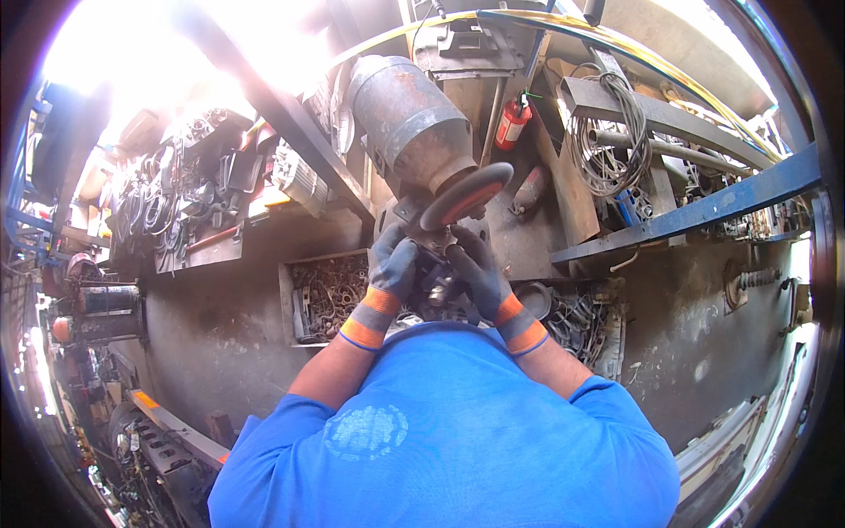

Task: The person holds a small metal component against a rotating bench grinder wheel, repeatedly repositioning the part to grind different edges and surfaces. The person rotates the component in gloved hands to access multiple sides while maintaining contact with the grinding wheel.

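My left hand [395, 262], in a grey work glove with an orange-striped cuff, is closed on one side of a small metal part [433, 238]. My right hand [476, 271], gloved alike, is closed on the other side of it. The fingers hide much of the part, so its exact kind does not show. Just beyond my fingertips is the dark round wheel [466, 195] of a large bench grinder with a worn grey motor housing [412, 119]. Whether the part touches the wheel I cannot tell. Dark metal pieces [437, 283] show below, between my wrists.
A box of metal scraps [330, 297] lies left of my arms, with more scrap [581, 321] to the right. A red fire extinguisher [513, 123] stands behind the grinder. Coiled cable [616, 145] hangs at right by a blue beam [704, 209]. Cluttered shelving [198, 185] is at left.
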Demonstrator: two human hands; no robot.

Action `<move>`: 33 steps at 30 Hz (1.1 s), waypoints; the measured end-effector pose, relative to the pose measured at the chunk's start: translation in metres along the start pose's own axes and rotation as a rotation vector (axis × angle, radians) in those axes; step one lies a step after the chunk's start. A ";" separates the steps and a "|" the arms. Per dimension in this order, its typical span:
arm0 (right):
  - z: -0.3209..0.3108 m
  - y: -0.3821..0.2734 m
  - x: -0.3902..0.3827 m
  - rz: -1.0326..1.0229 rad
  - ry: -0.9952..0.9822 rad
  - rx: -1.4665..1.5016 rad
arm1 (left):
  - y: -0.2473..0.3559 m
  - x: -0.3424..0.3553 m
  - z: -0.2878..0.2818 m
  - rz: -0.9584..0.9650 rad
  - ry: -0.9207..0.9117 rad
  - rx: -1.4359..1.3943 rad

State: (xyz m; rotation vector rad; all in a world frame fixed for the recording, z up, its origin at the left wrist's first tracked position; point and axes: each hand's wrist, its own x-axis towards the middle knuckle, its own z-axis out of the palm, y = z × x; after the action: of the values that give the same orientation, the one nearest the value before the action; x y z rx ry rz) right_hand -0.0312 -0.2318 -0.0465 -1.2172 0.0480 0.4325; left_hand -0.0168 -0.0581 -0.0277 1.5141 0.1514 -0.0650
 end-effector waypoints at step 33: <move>0.001 0.041 0.046 -0.494 -0.331 -0.315 | 0.008 0.016 0.004 0.197 0.259 0.366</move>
State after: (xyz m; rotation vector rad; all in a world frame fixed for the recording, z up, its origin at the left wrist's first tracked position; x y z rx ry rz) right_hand -0.0034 -0.2057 -0.0945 -1.3966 -0.6132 0.2040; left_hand 0.0001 -0.0605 -0.0222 1.8932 0.2043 0.2756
